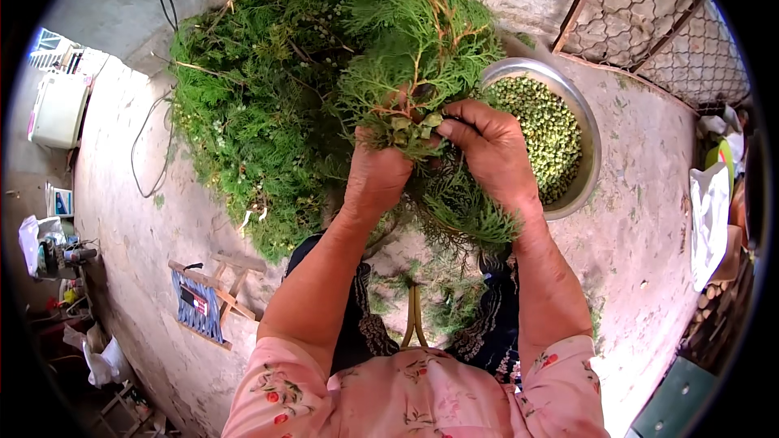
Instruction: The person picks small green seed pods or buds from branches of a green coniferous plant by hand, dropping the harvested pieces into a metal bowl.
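My left hand (378, 171) grips a leafy conifer branch (420, 55), which looks like arborvitae or cypress. Its green sprays rise above both hands, and part of the left fingers is hidden behind the foliage. Small pale green cones (417, 128) cluster on the branch between my hands. The thumb and index finger of my right hand (490, 143) pinch a cone at the right side of that cluster. Just beyond the right hand, a round metal basin (587, 152) holds a heap of similar green cones (541, 134). More foliage (468, 207) hangs below my hands.
A big pile of cut conifer branches (261, 85) covers the floor ahead and left. A folding stool (204, 298) with a dark phone-like object on it stands at left. Wire-mesh panel (645, 18) leans at upper right. A thin cable (137, 158) lies on the concrete floor (140, 243).
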`<state>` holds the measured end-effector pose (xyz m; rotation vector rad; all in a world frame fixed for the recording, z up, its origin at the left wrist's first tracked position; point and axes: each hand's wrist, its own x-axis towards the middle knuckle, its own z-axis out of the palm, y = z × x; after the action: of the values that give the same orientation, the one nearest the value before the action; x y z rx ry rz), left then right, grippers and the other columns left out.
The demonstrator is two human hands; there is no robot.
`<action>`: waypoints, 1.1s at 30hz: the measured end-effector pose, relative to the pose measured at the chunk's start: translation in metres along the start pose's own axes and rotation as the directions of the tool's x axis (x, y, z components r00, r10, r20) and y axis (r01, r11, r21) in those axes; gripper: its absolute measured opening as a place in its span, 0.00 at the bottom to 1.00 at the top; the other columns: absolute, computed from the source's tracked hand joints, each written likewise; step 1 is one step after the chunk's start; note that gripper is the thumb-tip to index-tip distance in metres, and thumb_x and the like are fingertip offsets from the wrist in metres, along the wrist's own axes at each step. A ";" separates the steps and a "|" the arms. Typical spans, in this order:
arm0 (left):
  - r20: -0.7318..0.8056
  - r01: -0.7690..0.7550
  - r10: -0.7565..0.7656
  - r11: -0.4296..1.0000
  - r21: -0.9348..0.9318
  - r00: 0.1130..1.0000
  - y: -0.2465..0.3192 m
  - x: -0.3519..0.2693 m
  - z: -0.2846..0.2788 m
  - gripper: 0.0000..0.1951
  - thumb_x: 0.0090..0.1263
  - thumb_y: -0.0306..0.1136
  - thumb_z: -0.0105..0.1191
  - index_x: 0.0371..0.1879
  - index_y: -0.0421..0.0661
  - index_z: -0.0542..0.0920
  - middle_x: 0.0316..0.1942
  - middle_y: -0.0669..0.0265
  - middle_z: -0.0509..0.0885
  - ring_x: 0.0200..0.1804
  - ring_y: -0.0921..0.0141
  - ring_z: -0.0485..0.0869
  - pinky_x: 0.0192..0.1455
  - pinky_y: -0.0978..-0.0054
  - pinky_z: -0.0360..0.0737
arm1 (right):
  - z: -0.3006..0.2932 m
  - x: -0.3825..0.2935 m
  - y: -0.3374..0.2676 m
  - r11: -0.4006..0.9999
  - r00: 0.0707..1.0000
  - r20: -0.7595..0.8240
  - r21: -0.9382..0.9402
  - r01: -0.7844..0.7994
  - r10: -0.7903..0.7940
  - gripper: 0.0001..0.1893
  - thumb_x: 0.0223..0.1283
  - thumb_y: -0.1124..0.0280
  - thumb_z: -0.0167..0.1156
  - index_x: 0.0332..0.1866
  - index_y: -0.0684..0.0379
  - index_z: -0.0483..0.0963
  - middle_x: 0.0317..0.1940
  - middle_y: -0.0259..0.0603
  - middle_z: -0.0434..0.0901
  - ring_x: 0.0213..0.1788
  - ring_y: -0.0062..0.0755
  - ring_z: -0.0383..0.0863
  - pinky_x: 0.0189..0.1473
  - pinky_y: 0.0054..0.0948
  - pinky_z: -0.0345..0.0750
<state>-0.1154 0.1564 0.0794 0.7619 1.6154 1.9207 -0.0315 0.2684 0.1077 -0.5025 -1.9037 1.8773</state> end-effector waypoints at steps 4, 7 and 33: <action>0.041 0.080 -0.078 0.995 -0.059 0.996 0.001 -0.004 -0.004 0.26 0.57 0.28 0.56 0.56 0.42 0.65 0.49 0.70 0.73 0.50 0.74 0.69 0.56 0.74 0.63 | -0.008 0.005 -0.009 0.963 0.973 0.028 0.135 -0.232 0.231 0.07 0.57 0.72 0.54 0.34 0.66 0.74 0.18 0.32 0.71 0.19 0.18 0.67 0.20 0.17 0.64; -0.052 0.145 -0.167 0.945 -0.292 0.985 0.009 -0.001 0.003 0.20 0.55 0.26 0.56 0.48 0.41 0.69 0.39 0.69 0.77 0.39 0.73 0.75 0.43 0.75 0.72 | -0.011 0.005 -0.011 0.850 0.916 0.061 0.355 -0.390 0.395 0.10 0.57 0.71 0.55 0.39 0.67 0.72 0.19 0.32 0.69 0.18 0.19 0.64 0.19 0.19 0.61; -0.176 0.093 -0.112 0.989 -0.113 0.978 -0.023 0.004 -0.006 0.24 0.50 0.22 0.59 0.49 0.51 0.72 0.39 0.71 0.78 0.41 0.70 0.75 0.50 0.72 0.68 | -0.005 -0.001 -0.005 0.997 0.995 -0.090 -0.072 -0.036 0.030 0.05 0.53 0.79 0.55 0.35 0.65 0.75 0.25 0.37 0.76 0.24 0.22 0.75 0.27 0.20 0.72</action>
<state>-0.1217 0.1591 0.0562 0.4628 1.6106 2.0306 -0.0280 0.2724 0.1121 -0.6340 -1.9228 1.7790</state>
